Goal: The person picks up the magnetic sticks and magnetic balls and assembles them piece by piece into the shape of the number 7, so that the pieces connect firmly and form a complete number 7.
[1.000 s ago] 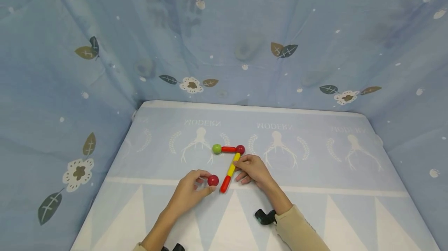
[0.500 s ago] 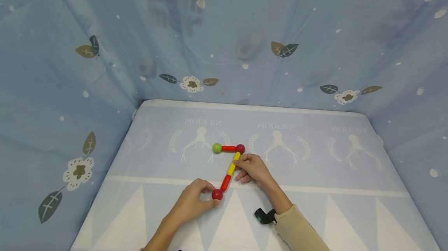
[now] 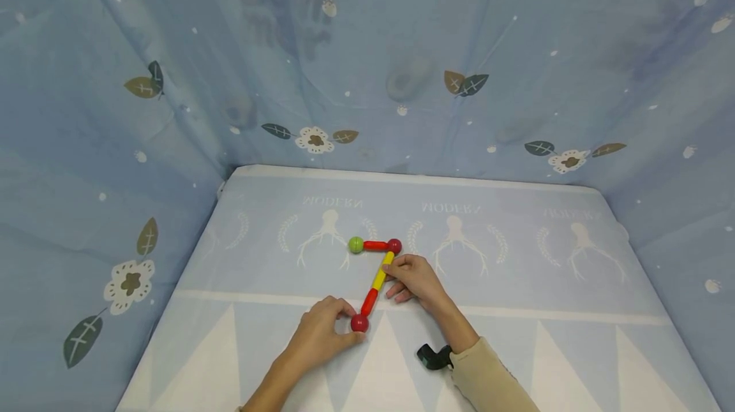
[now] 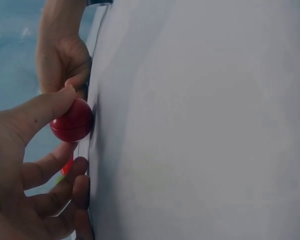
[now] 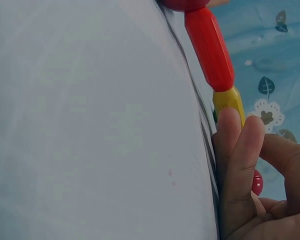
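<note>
My left hand [image 3: 321, 332] pinches a red ball [image 3: 359, 323] between thumb and fingers; the left wrist view shows the thumb on top of the ball [image 4: 72, 120]. The ball touches the near end of a red rod [image 3: 370, 302]. That rod joins end to end with a yellow rod [image 3: 379, 278], which my right hand [image 3: 418, 279] pinches between thumb and fingers. Beyond the yellow rod sits a second red ball [image 3: 393, 245]. From it another red rod [image 3: 376, 245] runs left to a green ball [image 3: 356, 245]. In the right wrist view, fingers partly hide the yellow rod [image 5: 229, 100].
The pieces lie on a table covered by a pale blue and white patterned cloth [image 3: 517, 246]. Blue printed fabric [image 3: 367, 67] hangs at the back and both sides. A black device [image 3: 434, 357] is at my right wrist.
My left hand has brought its red ball toward me and slightly right, up against the near end of the red rod. My right hand has stayed on the yellow rod.
</note>
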`<state>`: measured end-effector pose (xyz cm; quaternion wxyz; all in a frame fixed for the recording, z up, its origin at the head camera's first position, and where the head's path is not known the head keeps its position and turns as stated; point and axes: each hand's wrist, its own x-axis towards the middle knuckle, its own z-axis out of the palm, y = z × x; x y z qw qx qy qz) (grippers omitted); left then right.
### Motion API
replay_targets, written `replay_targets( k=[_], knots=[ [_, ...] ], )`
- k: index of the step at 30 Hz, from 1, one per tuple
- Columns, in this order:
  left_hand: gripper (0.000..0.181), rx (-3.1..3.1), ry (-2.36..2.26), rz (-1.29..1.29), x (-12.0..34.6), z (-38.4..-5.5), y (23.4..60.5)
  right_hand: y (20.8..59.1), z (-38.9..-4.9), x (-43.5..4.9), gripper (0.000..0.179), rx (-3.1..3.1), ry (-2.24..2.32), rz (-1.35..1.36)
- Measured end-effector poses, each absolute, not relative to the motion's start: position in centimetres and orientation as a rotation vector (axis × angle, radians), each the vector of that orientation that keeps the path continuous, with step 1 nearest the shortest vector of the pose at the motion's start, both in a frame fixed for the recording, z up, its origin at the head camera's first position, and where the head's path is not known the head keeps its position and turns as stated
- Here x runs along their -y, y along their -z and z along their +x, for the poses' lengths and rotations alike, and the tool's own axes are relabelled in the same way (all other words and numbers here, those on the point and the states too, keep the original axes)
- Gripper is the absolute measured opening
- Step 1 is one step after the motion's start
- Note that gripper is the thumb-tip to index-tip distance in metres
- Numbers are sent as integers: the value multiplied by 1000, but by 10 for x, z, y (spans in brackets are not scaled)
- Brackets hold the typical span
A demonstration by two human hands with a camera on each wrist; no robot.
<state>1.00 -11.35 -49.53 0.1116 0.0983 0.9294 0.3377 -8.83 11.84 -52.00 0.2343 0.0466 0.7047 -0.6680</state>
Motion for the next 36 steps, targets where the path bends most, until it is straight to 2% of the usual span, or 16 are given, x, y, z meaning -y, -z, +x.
replay_targets(
  k=[16,36],
  knots=[
    [38,-2659,-1006,395,108,-2,498,525,-87,-128,39,-1921,1887,174],
    [46,-2614,-990,361,112,8,491,518,-80,-128,38,-1921,1871,171]
  ],
)
